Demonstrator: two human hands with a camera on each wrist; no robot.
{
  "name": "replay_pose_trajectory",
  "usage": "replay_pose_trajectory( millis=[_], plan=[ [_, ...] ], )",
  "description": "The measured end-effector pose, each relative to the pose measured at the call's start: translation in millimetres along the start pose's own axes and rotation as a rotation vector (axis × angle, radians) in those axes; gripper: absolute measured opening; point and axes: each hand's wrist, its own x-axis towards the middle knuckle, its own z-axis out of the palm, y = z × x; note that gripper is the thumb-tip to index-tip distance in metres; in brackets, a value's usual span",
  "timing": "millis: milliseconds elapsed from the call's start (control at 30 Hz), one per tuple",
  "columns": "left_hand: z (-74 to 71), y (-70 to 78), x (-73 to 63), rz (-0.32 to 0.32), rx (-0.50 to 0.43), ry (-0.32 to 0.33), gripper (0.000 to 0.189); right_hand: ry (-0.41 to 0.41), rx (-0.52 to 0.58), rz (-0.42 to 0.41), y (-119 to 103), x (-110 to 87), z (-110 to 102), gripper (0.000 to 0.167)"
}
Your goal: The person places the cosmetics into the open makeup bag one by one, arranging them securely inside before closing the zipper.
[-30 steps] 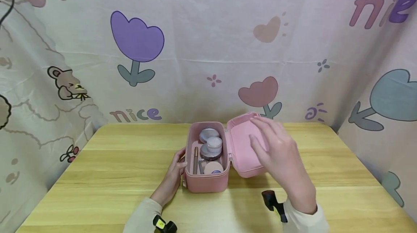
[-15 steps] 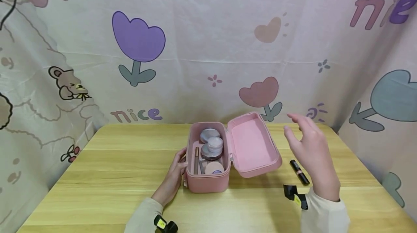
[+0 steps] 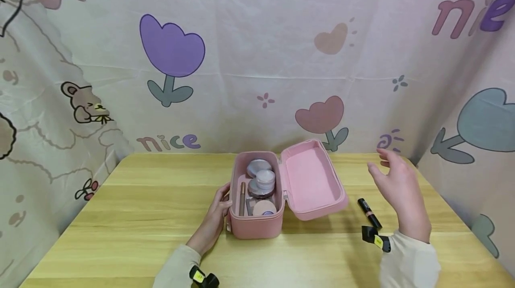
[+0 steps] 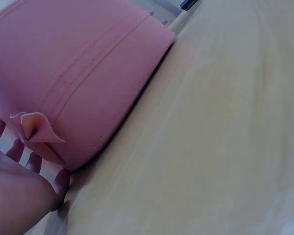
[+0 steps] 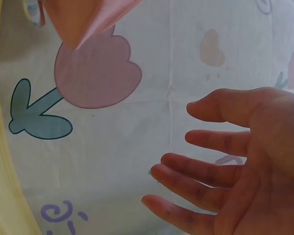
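Note:
A pink zip case point(image 3: 255, 227) stands on the table, its lid point(image 3: 310, 176) folded out to the right. Inside lie round compacts and jars point(image 3: 265, 178), a slim brown tube point(image 3: 242, 199) and a pale round compact point(image 3: 263, 207). My left hand point(image 3: 212, 218) rests against the case's left side; the left wrist view shows its fingertips point(image 4: 62, 180) at the pink wall beside a small ruffled tab point(image 4: 36, 128). Right of the lid, my right hand point(image 3: 402, 187) hovers with fingers apart, holding nothing, as the right wrist view confirms.
A black lipstick-like tube point(image 3: 369, 213) with a pinkish band lies on the table between the lid and my right wrist. The wooden table point(image 3: 132, 216) ends at a patterned cloth point(image 3: 241, 33) hanging behind it and at both sides.
My right hand has moved away from the lid to the right, leaving the lid folded out. The black tube has come into sight. My left hand stays at the case.

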Motion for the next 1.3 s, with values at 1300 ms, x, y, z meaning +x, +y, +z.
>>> replay_pose_trajectory(
  millis=[1300],
  plan=[
    [1.3, -2.9, 1.8, 0.008, 0.006, 0.021, 0.067, -0.157, -0.168, -0.228, 54, -3.5, 10, 0.055]
  ],
)
